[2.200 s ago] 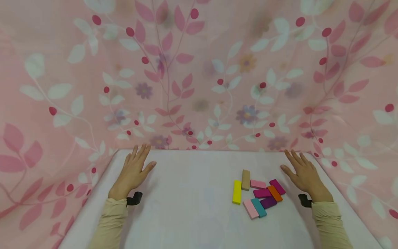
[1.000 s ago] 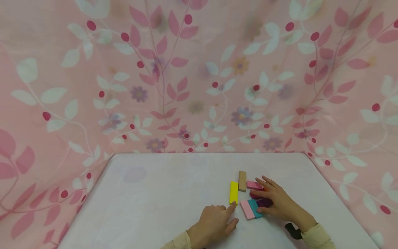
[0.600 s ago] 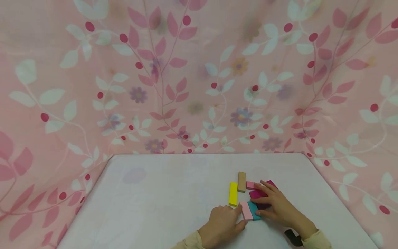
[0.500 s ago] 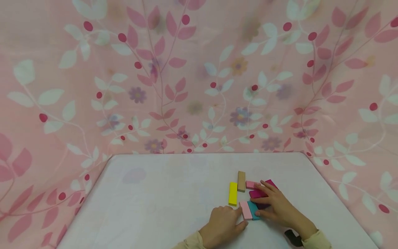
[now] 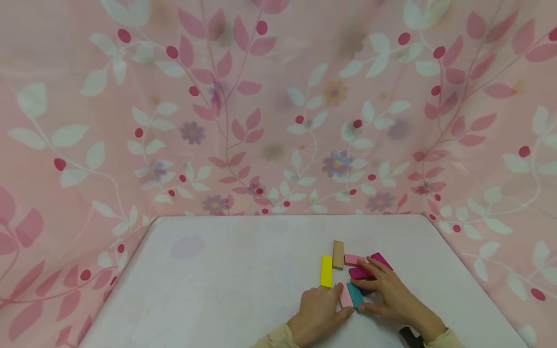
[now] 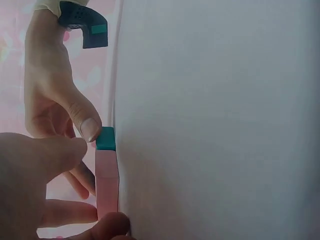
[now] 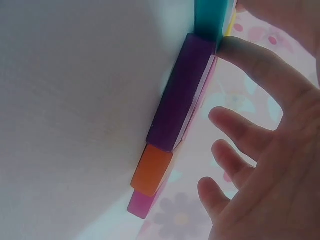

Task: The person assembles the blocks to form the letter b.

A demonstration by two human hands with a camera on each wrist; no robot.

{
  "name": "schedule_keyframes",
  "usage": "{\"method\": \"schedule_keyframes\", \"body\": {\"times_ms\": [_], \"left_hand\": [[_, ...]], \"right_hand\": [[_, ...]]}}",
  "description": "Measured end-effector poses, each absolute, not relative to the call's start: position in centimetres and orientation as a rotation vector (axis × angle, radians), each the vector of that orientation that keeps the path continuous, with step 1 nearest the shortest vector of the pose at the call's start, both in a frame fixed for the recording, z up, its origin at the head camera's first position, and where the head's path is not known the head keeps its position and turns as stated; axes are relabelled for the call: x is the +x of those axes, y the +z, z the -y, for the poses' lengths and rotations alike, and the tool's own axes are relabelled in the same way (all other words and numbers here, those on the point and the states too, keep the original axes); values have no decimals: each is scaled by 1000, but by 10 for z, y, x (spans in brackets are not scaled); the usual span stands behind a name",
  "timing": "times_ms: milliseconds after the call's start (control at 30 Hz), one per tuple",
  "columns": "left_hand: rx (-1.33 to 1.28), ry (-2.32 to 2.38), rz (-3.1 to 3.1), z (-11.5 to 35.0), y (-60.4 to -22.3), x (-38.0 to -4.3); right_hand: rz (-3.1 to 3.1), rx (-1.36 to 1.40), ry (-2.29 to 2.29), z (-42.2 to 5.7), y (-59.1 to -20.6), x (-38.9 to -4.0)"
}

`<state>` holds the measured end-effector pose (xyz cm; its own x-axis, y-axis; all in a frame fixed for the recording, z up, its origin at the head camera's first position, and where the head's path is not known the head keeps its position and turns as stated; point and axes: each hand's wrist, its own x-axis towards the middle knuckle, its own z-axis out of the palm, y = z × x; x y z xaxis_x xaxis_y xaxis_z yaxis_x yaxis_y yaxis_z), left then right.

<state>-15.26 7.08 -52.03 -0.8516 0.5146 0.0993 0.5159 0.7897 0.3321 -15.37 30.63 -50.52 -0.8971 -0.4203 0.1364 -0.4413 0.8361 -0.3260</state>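
In the head view a light pink block (image 5: 345,296) lies side by side with a teal block (image 5: 355,296) on the white table. My left hand (image 5: 319,307) holds the light pink block, index finger at its far left corner and thumb at its near end. My right hand (image 5: 389,295) spans the teal block, index finger at its far end and thumb at its near end. Its other fingers spread over the neighbouring blocks. The right wrist view shows a purple block (image 7: 181,92) against the teal one, then an orange block (image 7: 152,170). The orange block is hidden by the hand in the head view.
A yellow block (image 5: 326,271) and a natural wood block (image 5: 338,255) lie beyond my left hand. A pink block (image 5: 354,260) and two magenta blocks, one (image 5: 360,273) nearer and one (image 5: 382,261) farther right, border my right hand. Floral cloth (image 5: 278,121) hangs behind the white table (image 5: 239,270).
Both hands have come in from the table's sides to the blocks. My left hand has moved right from the yellow block to the light pink one. My right thumb has slid to the teal block's near end.
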Motion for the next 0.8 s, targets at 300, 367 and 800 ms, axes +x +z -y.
{"method": "schedule_keyframes", "body": {"times_ms": [300,367,800], "left_hand": [[-750,-510,3052,-75,-523,-153],[-733,-516,3075,-76,-523,-153],[-784,-577,2980,-71,-524,-155]], "right_hand": [[2974,662,535,-303,-505,-151],[2971,652,543,-303,-505,-149],[2940,622,623,-307,-511,-145]]}}
